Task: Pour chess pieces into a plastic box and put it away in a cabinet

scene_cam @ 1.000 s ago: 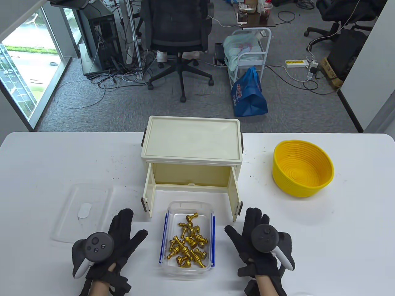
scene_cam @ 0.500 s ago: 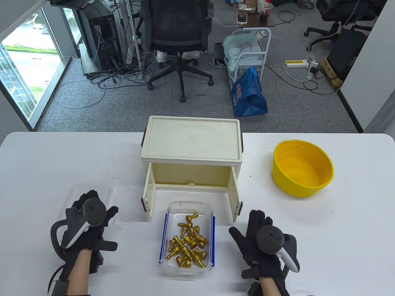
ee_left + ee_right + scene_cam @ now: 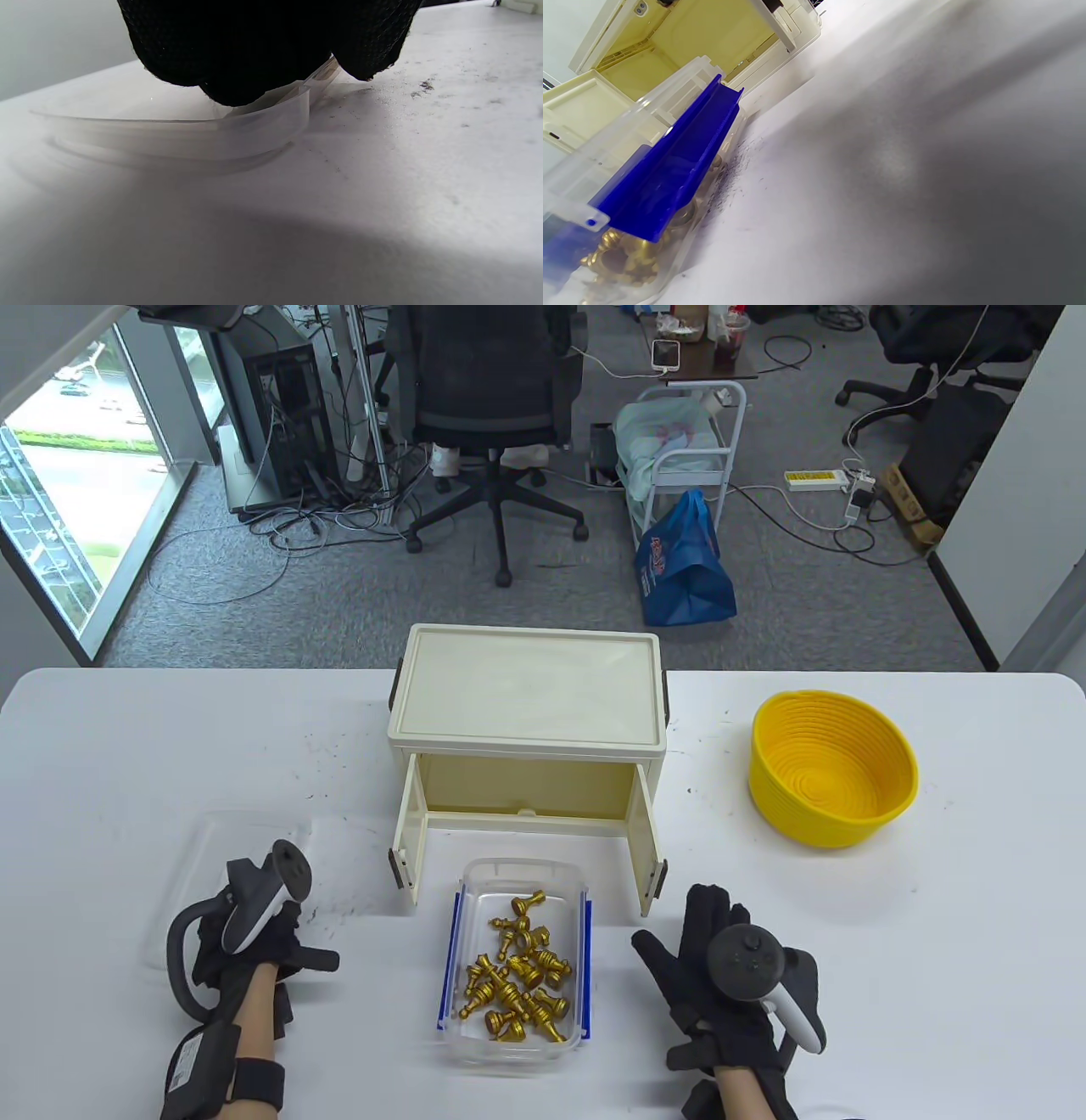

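A clear plastic box [image 3: 522, 870] with blue latches stands at the table's front centre and holds several gold chess pieces [image 3: 517, 976]. Behind it is a cream cabinet [image 3: 526, 704] with both doors open. The box's clear lid [image 3: 242, 840] lies to the left. My left hand [image 3: 246, 925] grips the lid's near edge. In the left wrist view my fingers [image 3: 254, 42] pinch the lid's rim [image 3: 191, 135], which is raised slightly off the table. My right hand [image 3: 721, 976] rests flat and open on the table right of the box. The right wrist view shows the blue latch [image 3: 670, 165] and the chess pieces [image 3: 623, 254].
A yellow woven basket [image 3: 831, 768] stands at the right of the white table [image 3: 127, 746]. The cabinet's open doors [image 3: 649, 848] flank the box's far end. An office chair [image 3: 492, 415] and floor clutter lie beyond the table.
My left hand moved left from beside the box to the clear lid and closed on its near edge. My right hand shifted slightly right and stays flat.
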